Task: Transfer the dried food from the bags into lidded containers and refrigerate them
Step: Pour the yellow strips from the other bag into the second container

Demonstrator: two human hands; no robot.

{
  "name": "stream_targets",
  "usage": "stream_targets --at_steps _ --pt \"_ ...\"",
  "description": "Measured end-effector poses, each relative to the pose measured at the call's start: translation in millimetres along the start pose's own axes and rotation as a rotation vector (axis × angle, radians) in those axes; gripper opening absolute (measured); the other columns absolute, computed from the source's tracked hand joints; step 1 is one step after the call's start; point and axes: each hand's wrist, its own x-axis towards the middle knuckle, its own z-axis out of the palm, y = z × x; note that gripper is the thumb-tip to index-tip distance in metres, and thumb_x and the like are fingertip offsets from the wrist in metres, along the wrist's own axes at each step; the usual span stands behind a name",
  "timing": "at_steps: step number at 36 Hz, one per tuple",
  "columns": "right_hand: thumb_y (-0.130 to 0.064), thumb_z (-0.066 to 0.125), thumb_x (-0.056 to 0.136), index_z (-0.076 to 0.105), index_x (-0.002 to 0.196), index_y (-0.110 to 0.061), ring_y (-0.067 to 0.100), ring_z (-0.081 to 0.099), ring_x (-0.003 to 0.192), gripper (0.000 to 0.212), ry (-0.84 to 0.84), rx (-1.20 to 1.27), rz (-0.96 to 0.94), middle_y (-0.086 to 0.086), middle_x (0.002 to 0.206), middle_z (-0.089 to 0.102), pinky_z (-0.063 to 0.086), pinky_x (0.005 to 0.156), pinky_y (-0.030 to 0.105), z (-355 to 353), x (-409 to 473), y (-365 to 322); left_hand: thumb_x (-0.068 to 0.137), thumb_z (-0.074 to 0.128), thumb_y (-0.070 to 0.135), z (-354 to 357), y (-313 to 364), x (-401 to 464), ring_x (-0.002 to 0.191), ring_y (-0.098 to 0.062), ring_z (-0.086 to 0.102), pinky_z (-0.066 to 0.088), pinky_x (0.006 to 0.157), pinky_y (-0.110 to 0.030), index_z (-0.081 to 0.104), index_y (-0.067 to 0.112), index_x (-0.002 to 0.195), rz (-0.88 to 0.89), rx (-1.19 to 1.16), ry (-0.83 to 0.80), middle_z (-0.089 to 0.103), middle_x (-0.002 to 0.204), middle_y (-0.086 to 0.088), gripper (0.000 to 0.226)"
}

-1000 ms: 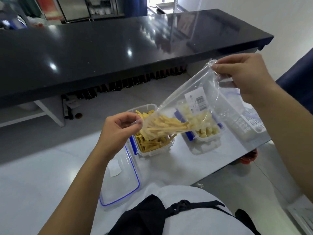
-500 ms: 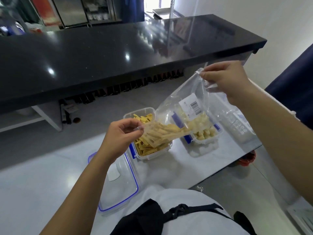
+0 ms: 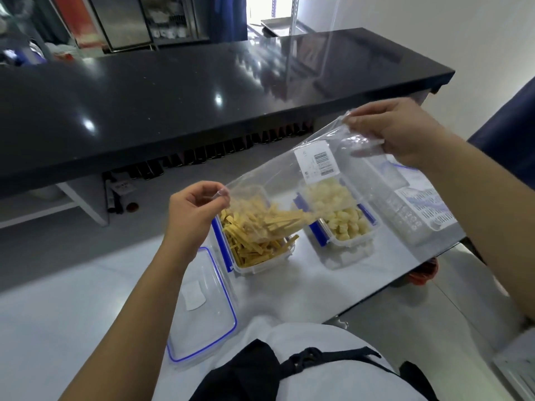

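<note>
We are mid-pour — the clear bag (image 3: 292,180) is tipped down to the left, its mouth over the open container (image 3: 254,244) of yellow strips (image 3: 252,241) on the pale counter (image 3: 86,314).

Left hand (image 3: 194,215) holds the low end: its fingers (image 3: 215,195) are pressed together, pinching the lip of the bag just above the container's far-left corner. Right hand (image 3: 399,131) holds the raised closed end, fingers (image 3: 354,121) bunched on a gathered fold of plastic, well up and to the right.

Strips remain heaped in the lower part of the bag, lying at the mouth and touching the pile already in the container. The upper part of the bag looks empty, with a white barcode label (image 3: 318,162) on it.

Judgement: this container is nearly full and the bag not quite drained. The next move likely calls for lifting the right end higher, or a light shake, while the left hand keeps the mouth over the rim — strips are long and stiff-looking, and could bridge the opening or tip over the near edge.

A second container (image 3: 341,224) of pale lumps sits just to the right, also open, seen partly through the bag. A clear lid (image 3: 202,308) with blue trim lies flat on the counter, near left of the strip container. Lidding and refrigerating are not yet done.
</note>
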Motion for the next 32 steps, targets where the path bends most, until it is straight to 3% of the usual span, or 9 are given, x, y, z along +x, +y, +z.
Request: stream_targets --at_steps 6,10,13,16,19,21,24,27,32 --pt "-0.039 0.047 0.104 0.057 0.139 -0.027 0.035 0.059 0.126 0.039 -0.268 0.419 0.119 0.010 0.142 0.058 0.049 0.099 0.062 -5.3 -13.0 32.7 0.088 0.071 0.001 1.4 -9.3 3.2 0.076 -0.010 0.071 0.055 0.074 -0.020 0.074 0.022 0.086 -0.070 -0.008 0.070 0.074 0.076 0.005 0.021" --pt "-0.062 0.041 0.098 0.050 0.145 -0.030 0.038 0.055 0.130 0.057 -0.203 0.865 0.159 0.011 0.144 0.056 0.040 0.103 0.068 0.2 -50.9 76.8 0.088 0.071 0.003 4.2 -12.4 1.5 0.076 -0.011 0.071 0.057 0.079 -0.029 0.075 0.022 0.087 -0.089 -0.013 0.091 0.074 0.077 0.006 0.019" --pt "-0.059 0.034 0.100 0.041 0.150 -0.026 0.037 0.052 0.134 0.061 -0.133 0.955 0.180 0.011 0.147 0.053 0.045 0.101 0.065 20.1 -79.9 111.8 0.088 0.071 0.002 6.3 -13.1 -0.4 0.075 -0.010 0.071 0.058 0.080 -0.030 0.075 0.022 0.086 -0.074 -0.013 0.076 0.074 0.077 0.005 0.020" --pt "-0.051 0.051 0.094 0.050 0.144 -0.020 0.034 0.052 0.134 0.059 -0.035 0.919 0.181 0.010 0.145 0.055 0.052 0.097 0.055 43.5 -93.7 122.7 0.088 0.070 0.001 8.2 -13.8 -3.2 0.075 -0.010 0.071 0.058 0.078 -0.027 0.075 0.021 0.087 -0.061 -0.013 0.072 0.074 0.077 0.006 0.020" --pt "-0.060 0.084 0.064 0.054 0.140 -0.020 0.031 0.055 0.132 0.090 0.038 0.910 0.122 0.008 0.144 0.057 0.049 0.100 0.057 55.9 -96.8 113.4 0.089 0.070 0.001 9.2 -15.5 -6.1 0.078 -0.013 0.071 0.058 0.078 -0.027 0.075 0.021 0.087 -0.064 -0.028 0.091 0.074 0.078 0.005 0.021" --pt "-0.061 0.089 0.052 0.049 0.143 -0.020 0.027 0.058 0.129 0.107 0.058 0.876 0.084 0.005 0.144 0.057 0.051 0.099 0.053 63.0 -97.2 104.0 0.088 0.070 0.000 9.8 -16.6 -6.8 0.078 -0.012 0.071 0.057 0.077 -0.026 0.075 0.022 0.087 -0.071 -0.044 0.113 0.074 0.078 0.006 0.022" --pt "-0.040 0.088 0.066 0.059 0.131 -0.018 0.022 0.066 0.118 0.075 0.210 0.804 0.081 0.003 0.127 0.069 0.057 0.092 0.042 76.3 -96.7 98.1 0.088 0.070 -0.001 10.2 -17.6 -6.6 0.077 -0.010 0.070 0.056 0.074 -0.022 0.075 0.021 0.088 -0.077 -0.061 0.135 0.074 0.080 0.005 0.022" --pt "-0.017 0.078 0.084 0.063 0.126 -0.008 0.022 0.070 0.109 0.046 0.473 0.915 0.197 0.001 0.103 0.075 0.058 0.089 0.042 84.8 -95.3 106.1 0.089 0.070 0.001 12.3 -18.6 -8.7 0.078 -0.011 0.071 0.056 0.070 -0.019 0.075 0.018 0.092 -0.087 -0.066 0.142 0.075 0.083 0.000 0.018" --pt "-0.018 0.079 0.084 0.069 0.117 -0.016 0.024 0.070 0.110 0.035 0.499 0.972 0.325 0.005 0.117 0.074 0.058 0.092 0.044 94.9 -92.0 113.0 0.090 0.070 0.006 16.3 -19.3 -14.0 0.079 -0.010 0.072 0.055 0.066 -0.015 0.075 0.017 0.095 -0.098 -0.070 0.156 0.075 0.086 -0.001 0.013"
